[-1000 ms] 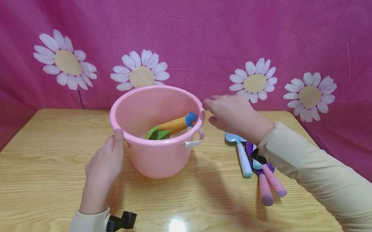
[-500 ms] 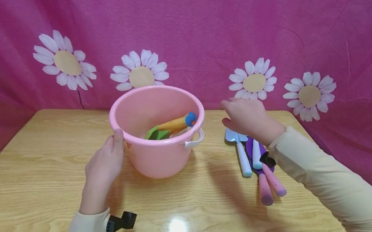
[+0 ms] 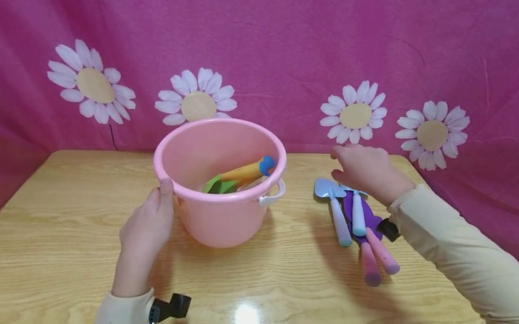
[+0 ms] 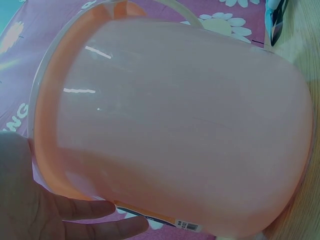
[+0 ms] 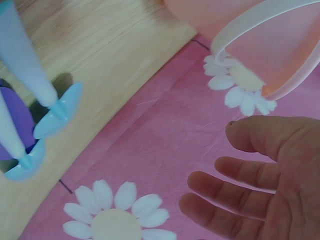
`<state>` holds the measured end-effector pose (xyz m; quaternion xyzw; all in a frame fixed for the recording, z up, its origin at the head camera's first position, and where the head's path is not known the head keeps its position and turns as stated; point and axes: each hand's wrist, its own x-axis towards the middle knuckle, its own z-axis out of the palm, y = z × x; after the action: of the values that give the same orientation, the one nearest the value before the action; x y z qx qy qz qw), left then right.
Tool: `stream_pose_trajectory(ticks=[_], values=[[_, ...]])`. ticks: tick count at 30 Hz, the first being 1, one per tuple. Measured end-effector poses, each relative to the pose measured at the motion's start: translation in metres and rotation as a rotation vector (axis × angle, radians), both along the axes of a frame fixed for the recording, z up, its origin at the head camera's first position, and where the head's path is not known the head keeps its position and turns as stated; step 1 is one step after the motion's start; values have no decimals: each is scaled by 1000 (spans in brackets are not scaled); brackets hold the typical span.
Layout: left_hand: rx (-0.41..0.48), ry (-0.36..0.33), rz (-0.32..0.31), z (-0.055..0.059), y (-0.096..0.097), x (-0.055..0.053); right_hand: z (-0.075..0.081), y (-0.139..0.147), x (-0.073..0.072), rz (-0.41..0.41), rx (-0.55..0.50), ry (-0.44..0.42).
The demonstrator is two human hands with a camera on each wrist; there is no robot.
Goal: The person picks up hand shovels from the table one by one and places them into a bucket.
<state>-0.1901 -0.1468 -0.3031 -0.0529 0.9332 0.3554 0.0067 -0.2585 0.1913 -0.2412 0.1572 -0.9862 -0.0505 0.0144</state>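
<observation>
A pink bucket (image 3: 227, 216) stands upright on the table, its pale handle (image 3: 272, 194) hanging at the right. My left hand (image 3: 148, 222) rests at its left rim, thumb against the edge. In the left wrist view two straight fingers (image 4: 95, 209) lie alongside the outer wall. Inside the bucket are a green piece (image 3: 219, 185) and an orange handle (image 3: 243, 173) with a blue end. My right hand (image 3: 367, 169), bare and relaxed, hovers just beyond a light blue trowel (image 3: 338, 217). Overlapping its neighbours is a second light blue trowel (image 3: 357, 214).
Purple-headed tools (image 3: 368, 214) with pink handles (image 3: 370, 265) lie under the second trowel. The wooden table (image 3: 54, 257) ends at a magenta cloth (image 3: 273, 44) printed with daisies, which hangs close behind the bucket and the right hand. Each wrist carries a black camera mount (image 3: 172, 307).
My right hand has moved away from the bucket's right rim, rightward and slightly down, uncovering the second blue trowel and purple tools. The left hand and the bucket keep their places.
</observation>
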Motion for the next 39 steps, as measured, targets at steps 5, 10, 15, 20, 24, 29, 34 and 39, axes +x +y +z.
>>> stream_pose_trajectory(ticks=[5,10,15,20,24,29,34,39], values=[[-7,3,0,0,0,0,-5,8,0,-21,8,-30],[-9,-6,0,1,0,0,-9,14,0,-37,18,-45],[-9,-5,-1,1,0,0,-15,22,-1,-20,28,-15],[-3,3,-2,1,1,0,-24,30,1,-20,22,-2],[-1,7,-1,0,1,0,-29,36,2,-49,15,-41],[-15,10,-7,0,0,0,-34,41,2,-105,7,-105],[-33,20,-10,0,-1,0,-38,44,2,-139,8,-142],[-31,22,-6,0,-1,0,-43,47,0,-157,2,-166]])
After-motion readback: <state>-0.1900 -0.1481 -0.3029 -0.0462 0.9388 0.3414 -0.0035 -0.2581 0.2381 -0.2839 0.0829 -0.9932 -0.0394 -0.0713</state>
